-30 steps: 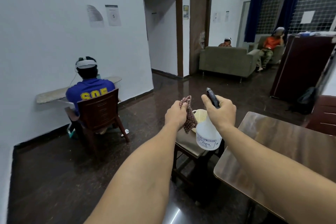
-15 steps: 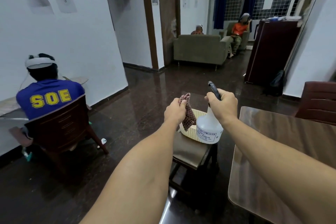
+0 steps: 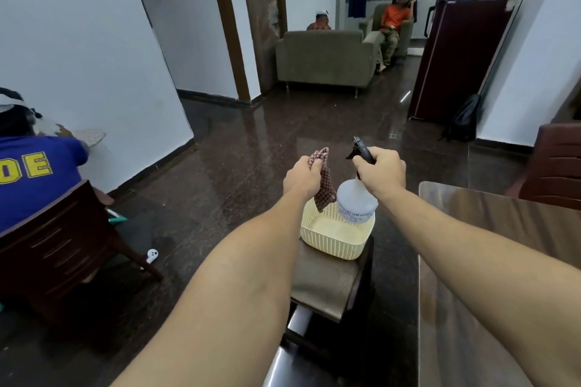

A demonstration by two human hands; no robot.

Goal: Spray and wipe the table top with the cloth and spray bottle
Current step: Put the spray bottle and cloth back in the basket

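- The left hand still holds the cloth, fingers curled round its top. The rest hangs down beside the palm.
- The right hand still has its fist closed round the neck and trigger head of the bottle. The clear body hangs below the fist, and the nozzle points away from the person.
- The grips have not changed in the last second, and the hands are still close together. The change is in the view, which has swung right and drawn nearer.
- The basket now shows plainly just below both hands, standing on a stool.
- Under the left hand, the cloth's tip hangs within the basket's rim. Under the right hand, the bottle's base overlaps the far rim, but whether it touches cannot be told.
- The table lies to the right of the right hand, apart from it. Neither the cloth nor the bottle is over it.
- Both things look secured, and no spraying or wiping has begun. The next move is likely to be carrying both rightward over the table.
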